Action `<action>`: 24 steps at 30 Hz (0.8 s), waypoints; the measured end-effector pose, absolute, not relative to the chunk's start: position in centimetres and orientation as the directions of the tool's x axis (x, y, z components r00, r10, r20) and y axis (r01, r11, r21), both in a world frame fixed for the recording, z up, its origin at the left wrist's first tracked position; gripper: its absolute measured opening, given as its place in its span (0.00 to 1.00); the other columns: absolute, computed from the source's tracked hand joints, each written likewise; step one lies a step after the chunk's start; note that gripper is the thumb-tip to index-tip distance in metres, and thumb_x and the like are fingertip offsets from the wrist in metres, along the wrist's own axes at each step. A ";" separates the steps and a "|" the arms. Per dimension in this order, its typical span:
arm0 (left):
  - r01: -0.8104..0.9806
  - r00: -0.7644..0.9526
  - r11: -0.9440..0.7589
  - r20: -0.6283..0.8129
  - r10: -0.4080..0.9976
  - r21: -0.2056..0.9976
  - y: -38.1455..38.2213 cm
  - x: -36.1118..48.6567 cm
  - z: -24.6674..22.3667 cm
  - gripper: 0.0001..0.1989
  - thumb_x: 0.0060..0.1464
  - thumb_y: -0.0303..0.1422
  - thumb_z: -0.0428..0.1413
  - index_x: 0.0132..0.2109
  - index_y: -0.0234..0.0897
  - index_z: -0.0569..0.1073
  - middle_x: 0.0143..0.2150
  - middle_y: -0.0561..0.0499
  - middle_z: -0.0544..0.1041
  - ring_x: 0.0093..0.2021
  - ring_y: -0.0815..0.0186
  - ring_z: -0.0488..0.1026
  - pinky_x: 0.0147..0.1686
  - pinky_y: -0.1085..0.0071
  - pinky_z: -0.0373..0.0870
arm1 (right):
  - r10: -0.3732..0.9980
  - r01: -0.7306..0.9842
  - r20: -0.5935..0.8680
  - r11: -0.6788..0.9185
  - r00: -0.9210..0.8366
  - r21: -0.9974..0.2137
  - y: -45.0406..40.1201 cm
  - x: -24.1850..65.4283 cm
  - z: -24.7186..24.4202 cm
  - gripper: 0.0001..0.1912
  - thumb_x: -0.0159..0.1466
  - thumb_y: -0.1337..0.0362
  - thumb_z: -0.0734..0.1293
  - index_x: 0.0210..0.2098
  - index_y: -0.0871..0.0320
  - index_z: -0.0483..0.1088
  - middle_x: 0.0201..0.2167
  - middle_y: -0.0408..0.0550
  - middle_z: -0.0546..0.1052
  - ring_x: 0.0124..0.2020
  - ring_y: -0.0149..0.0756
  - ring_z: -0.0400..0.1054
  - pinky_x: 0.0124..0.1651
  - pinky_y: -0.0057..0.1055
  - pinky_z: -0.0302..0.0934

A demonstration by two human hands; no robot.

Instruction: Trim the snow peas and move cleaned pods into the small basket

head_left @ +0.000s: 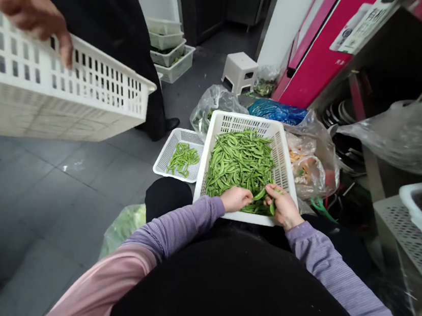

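Observation:
A large white plastic basket [285,163] stands in front of me, heaped with green pea pods [239,161]. Over its near end, my left hand [237,199] is closed, its fingertips pinched at one end of a pea pod [260,194]. My right hand [281,205] grips the same pod from the other side, and another pod hangs below its fingers. To the left, a smaller white basket [160,161] on the floor holds a small pile of pea pods [183,159].
At left, a co-worker's hand [33,8] carries a big white crate [65,94]. Stacked crates [174,64], a white stool [240,72] and plastic bags [217,105] stand beyond. On the right are a bag of food [310,162] and a metal shelf [372,162]. A green bag [121,226] lies left of my knee.

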State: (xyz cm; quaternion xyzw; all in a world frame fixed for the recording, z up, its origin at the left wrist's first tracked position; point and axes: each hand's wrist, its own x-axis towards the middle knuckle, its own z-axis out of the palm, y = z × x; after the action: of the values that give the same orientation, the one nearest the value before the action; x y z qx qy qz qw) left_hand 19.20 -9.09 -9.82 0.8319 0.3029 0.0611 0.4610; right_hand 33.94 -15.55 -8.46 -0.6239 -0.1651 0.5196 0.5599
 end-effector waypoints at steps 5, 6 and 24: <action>0.404 0.893 -0.708 -0.083 0.442 0.580 -9.0 19.0 -8.6 0.13 0.58 0.32 0.45 0.35 0.33 0.73 0.36 0.47 0.76 0.38 0.65 0.72 0.39 0.72 0.65 | 0.799 -0.297 -0.433 -0.330 0.416 -0.896 -15.0 33.3 -9.2 0.21 0.41 0.51 0.74 0.24 0.59 0.64 0.15 0.37 0.66 0.12 0.22 0.52 0.17 0.24 0.52; 0.400 0.904 -0.740 -0.098 0.416 0.541 -9.0 18.9 -8.4 0.14 0.59 0.32 0.44 0.35 0.33 0.73 0.37 0.46 0.76 0.38 0.64 0.72 0.39 0.71 0.66 | 0.791 -0.276 -0.429 -0.336 0.436 -0.901 -14.9 33.0 -9.4 0.22 0.41 0.50 0.73 0.24 0.59 0.64 0.15 0.37 0.66 0.12 0.22 0.52 0.17 0.24 0.51; 0.547 0.821 -0.681 -0.151 0.551 0.486 -6.4 17.3 -6.1 0.16 0.58 0.29 0.41 0.35 0.32 0.73 0.35 0.43 0.76 0.36 0.64 0.71 0.37 0.71 0.65 | 0.901 0.653 -0.255 -0.431 0.351 -0.622 -16.2 35.7 -10.1 0.05 0.41 0.65 0.69 0.17 0.52 0.67 0.18 0.47 0.68 0.23 0.35 0.60 0.31 0.33 0.54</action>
State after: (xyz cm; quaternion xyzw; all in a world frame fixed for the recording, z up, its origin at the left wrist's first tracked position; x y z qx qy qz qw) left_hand 17.31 -6.36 -6.14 0.9169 0.2994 0.0040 0.2639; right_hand 35.68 -16.25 -10.06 -0.7941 -0.4893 0.2913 0.2123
